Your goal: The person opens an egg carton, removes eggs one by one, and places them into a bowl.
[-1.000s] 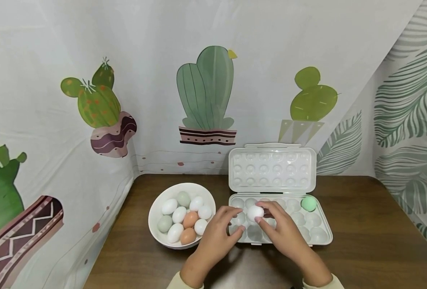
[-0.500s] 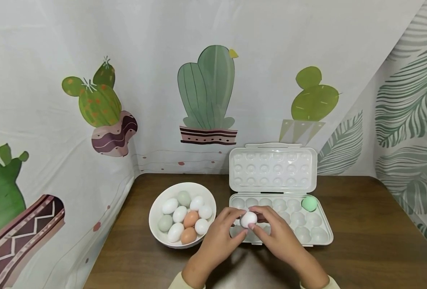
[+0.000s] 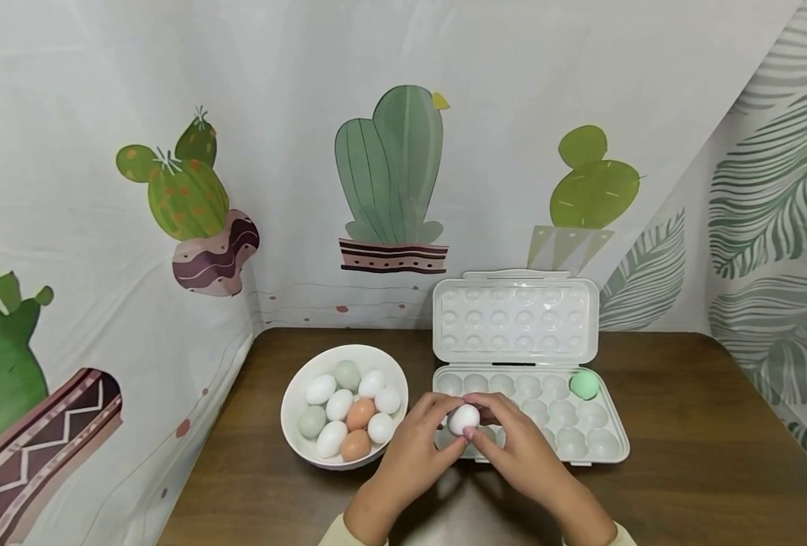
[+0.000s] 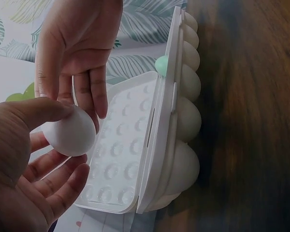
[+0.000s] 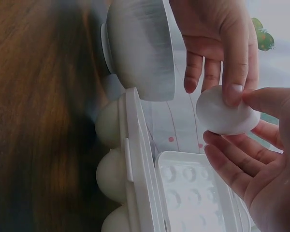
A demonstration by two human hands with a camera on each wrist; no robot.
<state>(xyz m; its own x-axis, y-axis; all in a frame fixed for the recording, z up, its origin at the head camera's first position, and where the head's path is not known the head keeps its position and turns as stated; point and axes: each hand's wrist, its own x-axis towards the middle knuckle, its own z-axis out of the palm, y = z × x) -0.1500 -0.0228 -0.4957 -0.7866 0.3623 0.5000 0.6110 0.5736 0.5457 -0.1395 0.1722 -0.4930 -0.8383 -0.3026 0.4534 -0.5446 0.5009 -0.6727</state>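
Observation:
A white egg [image 3: 464, 419] is held between my two hands over the front left of an open egg box [image 3: 615, 447]. My left hand [image 3: 412, 441] grips its left side, and that thumb lies on the shell in the left wrist view. From the other side my right hand [image 3: 521, 447] pinches the same egg [image 5: 222, 116] between thumb and fingers. One mint-green egg [image 3: 585, 384] sits in the back right cup of the box. The cups under my hands are partly hidden.
Left of the box stands a white bowl [image 3: 294, 402] with several white, brown and pale green eggs. The box's lid [image 3: 516, 318] is raised against the patterned cloth [image 3: 294, 189] behind the brown wooden table [image 3: 683, 455].
The white egg has moved left and slightly nearer to me with my right hand. My left hand has come up to it and now grips it too.

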